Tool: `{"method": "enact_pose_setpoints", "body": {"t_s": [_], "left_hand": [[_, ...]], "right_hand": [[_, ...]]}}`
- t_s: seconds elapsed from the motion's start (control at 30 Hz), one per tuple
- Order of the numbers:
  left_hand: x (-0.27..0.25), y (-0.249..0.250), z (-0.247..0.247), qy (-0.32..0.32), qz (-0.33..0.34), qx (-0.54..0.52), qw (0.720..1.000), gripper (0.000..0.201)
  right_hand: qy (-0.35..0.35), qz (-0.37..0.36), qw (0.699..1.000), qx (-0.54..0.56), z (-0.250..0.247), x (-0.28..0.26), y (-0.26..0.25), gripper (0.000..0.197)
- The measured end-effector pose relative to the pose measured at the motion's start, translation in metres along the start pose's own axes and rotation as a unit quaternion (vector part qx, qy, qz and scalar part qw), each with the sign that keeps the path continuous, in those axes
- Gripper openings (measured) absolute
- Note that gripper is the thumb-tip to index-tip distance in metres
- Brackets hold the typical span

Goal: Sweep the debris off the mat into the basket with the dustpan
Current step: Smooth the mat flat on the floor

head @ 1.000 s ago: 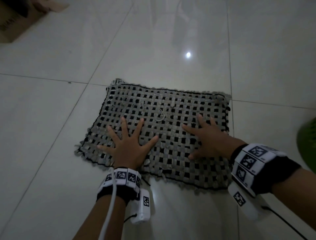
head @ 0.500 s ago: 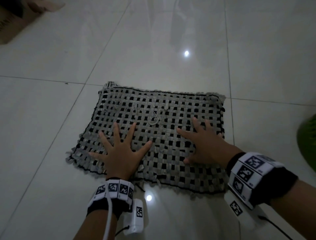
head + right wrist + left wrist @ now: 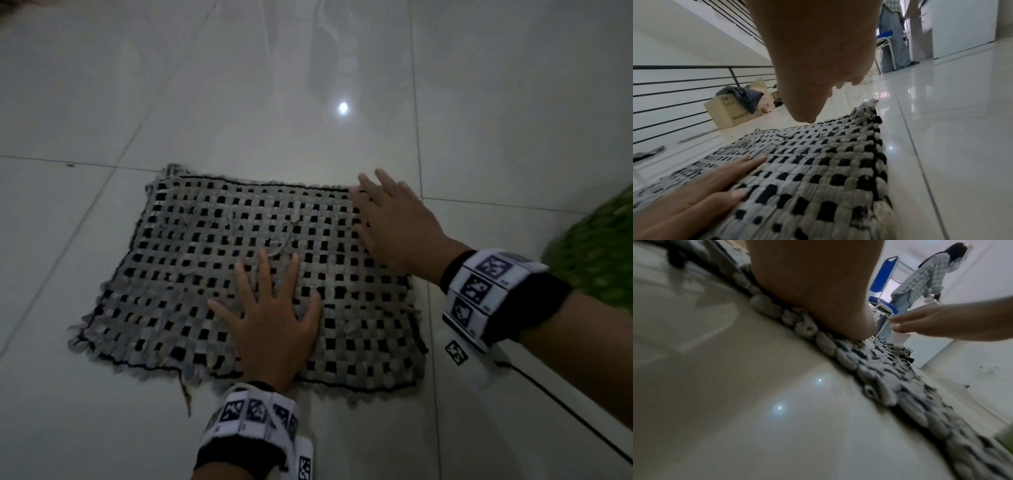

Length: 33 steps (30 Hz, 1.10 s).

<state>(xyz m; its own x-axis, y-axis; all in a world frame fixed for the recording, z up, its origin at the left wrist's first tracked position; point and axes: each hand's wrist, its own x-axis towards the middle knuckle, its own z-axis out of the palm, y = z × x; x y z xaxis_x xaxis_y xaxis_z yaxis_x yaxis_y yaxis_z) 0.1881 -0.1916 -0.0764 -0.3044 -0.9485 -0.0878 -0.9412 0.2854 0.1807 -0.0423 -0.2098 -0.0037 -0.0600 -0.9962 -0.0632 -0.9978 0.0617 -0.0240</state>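
Note:
A grey and black woven mat [image 3: 191,274] lies flat on the tiled floor, with pale thread-like debris [image 3: 281,240] near its middle. My left hand [image 3: 274,308] rests flat on the mat's near middle, fingers spread. My right hand [image 3: 390,212] hovers with straight fingers over the mat's far right corner, above the weave in the right wrist view [image 3: 818,162]. A green basket [image 3: 596,253] shows blurred at the right edge. No dustpan is in view.
Glossy white floor tiles [image 3: 239,85] surround the mat. A cardboard box [image 3: 731,108] with a dark bag stands by a metal railing [image 3: 684,84] far left. A person [image 3: 920,277] stands beside a blue chair [image 3: 884,279] in the background.
My left hand has slid rightward along the mat toward its middle. My right hand has lifted and moved forward to the far right corner. More of the green basket shows.

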Motion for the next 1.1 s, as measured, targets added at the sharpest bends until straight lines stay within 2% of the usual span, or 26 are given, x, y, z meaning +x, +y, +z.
{"method": "enact_pose_setpoints", "body": {"t_s": [0.13,0.3,0.53,0.9,1.1], "left_hand": [[0.0,-0.003,0.001,0.009,0.004,0.007,1.0,0.069],[0.002,-0.002,0.0,-0.011,-0.002,0.014,1.0,0.071],[0.002,-0.003,-0.002,-0.022,-0.007,0.014,1.0,0.071],[-0.003,-0.01,-0.001,-0.023,-0.003,0.005,1.0,0.068],[-0.005,-0.008,-0.003,-0.02,-0.009,0.016,1.0,0.069]], "right_hand": [[-0.042,0.043,0.998,0.023,0.025,0.015,0.013,0.062],[-0.076,0.088,0.991,0.063,0.05,0.025,0.02,0.062],[-0.014,0.127,0.982,0.137,0.071,0.02,0.018,0.063],[0.007,0.16,0.976,0.145,0.072,0.008,0.032,0.065],[-0.063,0.166,0.98,0.094,0.058,0.007,0.025,0.067]]}}
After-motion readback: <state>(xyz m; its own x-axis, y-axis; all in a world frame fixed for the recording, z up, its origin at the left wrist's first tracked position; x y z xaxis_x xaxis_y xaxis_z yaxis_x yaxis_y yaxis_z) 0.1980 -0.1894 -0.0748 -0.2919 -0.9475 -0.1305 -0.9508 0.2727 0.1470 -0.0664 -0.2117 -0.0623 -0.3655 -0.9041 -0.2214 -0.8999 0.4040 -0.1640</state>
